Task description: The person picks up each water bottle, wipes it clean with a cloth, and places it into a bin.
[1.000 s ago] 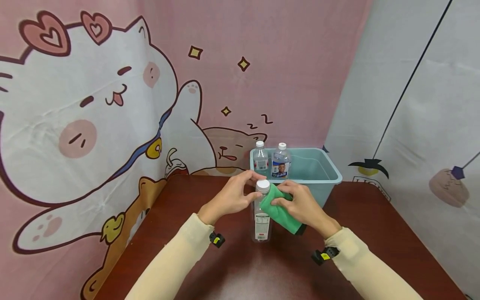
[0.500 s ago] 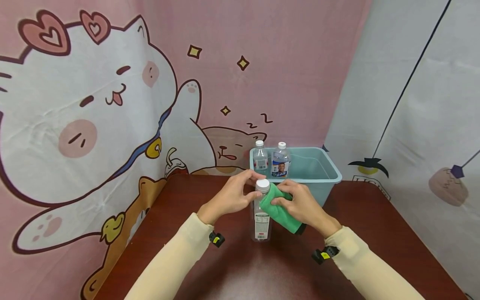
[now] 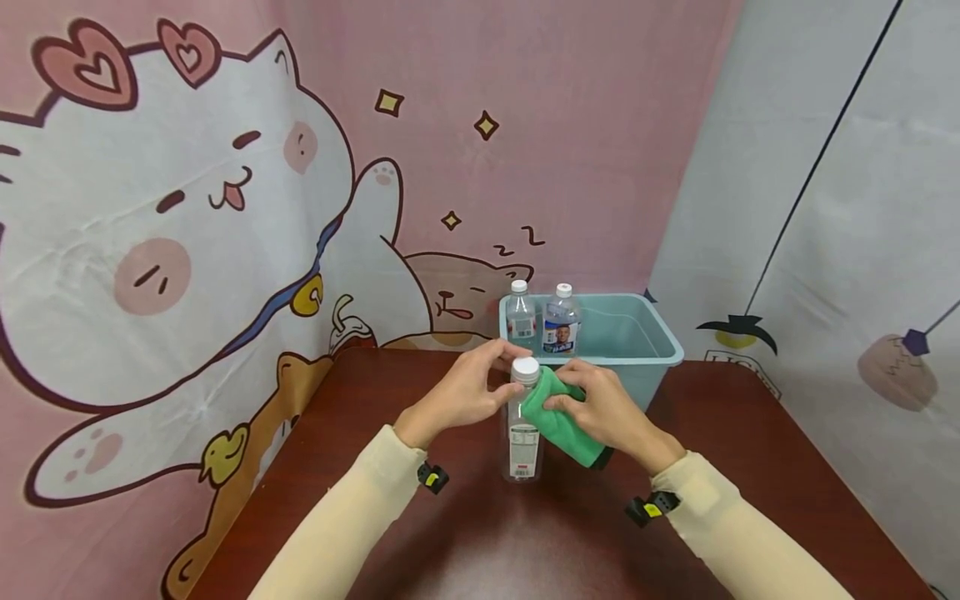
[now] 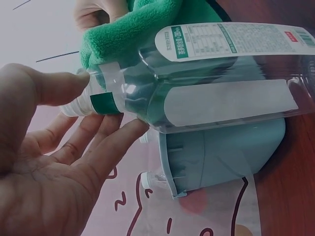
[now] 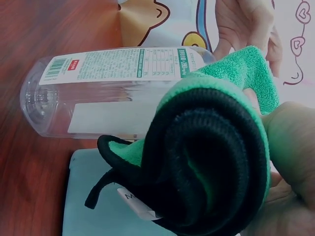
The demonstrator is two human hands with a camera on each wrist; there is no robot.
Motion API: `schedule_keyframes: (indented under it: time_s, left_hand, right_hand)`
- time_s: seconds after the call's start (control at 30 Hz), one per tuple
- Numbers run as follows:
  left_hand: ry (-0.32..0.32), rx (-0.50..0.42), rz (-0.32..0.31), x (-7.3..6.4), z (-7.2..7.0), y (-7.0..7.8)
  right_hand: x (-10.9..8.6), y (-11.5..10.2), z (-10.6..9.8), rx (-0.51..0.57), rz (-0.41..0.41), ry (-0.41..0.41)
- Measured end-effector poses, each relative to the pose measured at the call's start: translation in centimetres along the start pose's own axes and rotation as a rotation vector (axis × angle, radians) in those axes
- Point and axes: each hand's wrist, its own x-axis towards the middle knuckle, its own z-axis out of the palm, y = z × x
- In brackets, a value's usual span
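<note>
A clear plastic bottle (image 3: 523, 454) with a white cap (image 3: 526, 367) and a white printed label stands upright on the table. My left hand (image 3: 465, 392) grips its neck, the thumb on the near side and the fingers round the far side, as the left wrist view shows. From the right, my right hand (image 3: 611, 410) pinches a folded green cloth (image 3: 561, 427) and holds it against the bottle's neck and shoulder. Black edging and a small white tag (image 5: 135, 202) show on the cloth in the right wrist view. Part of the bottle's upper right side is hidden behind the cloth.
Behind the hands sits a light blue plastic bin (image 3: 637, 333) on the dark red table (image 3: 360, 467). Two clear bottles stand at its left end, one plain (image 3: 521, 321) and one with a blue label (image 3: 561, 333). A cartoon-printed curtain (image 3: 585, 125) hangs beyond the table.
</note>
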Motion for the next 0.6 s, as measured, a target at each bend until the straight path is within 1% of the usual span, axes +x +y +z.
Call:
schedule_keyframes:
  time_s: [0.13,0.23,0.33,0.5,0.6]
  left_hand:
    - [-0.016,-0.031,0.006,-0.1,0.0,0.1]
    - [-0.007,-0.034,0.003,0.0,0.2,0.1]
    - [0.025,-0.019,-0.011,0.0,0.6,0.1]
    - [0.093,0.029,-0.035,0.3,1.1,0.5]
    - [0.110,0.037,-0.044,0.3,1.2,0.4]
  right_hand:
    - [0.0,0.2,-0.3,-0.005,-0.010,0.026]
    - [0.0,0.4,-0.8,-0.007,0.000,0.046]
    - [-0.1,0.6,-1.4,-0.010,0.015,0.059]
    - [-0.4,0.7,-2.4,-0.031,0.034,0.078]
    - [-0.6,0.9,-2.7,-0.034,0.044,0.082]
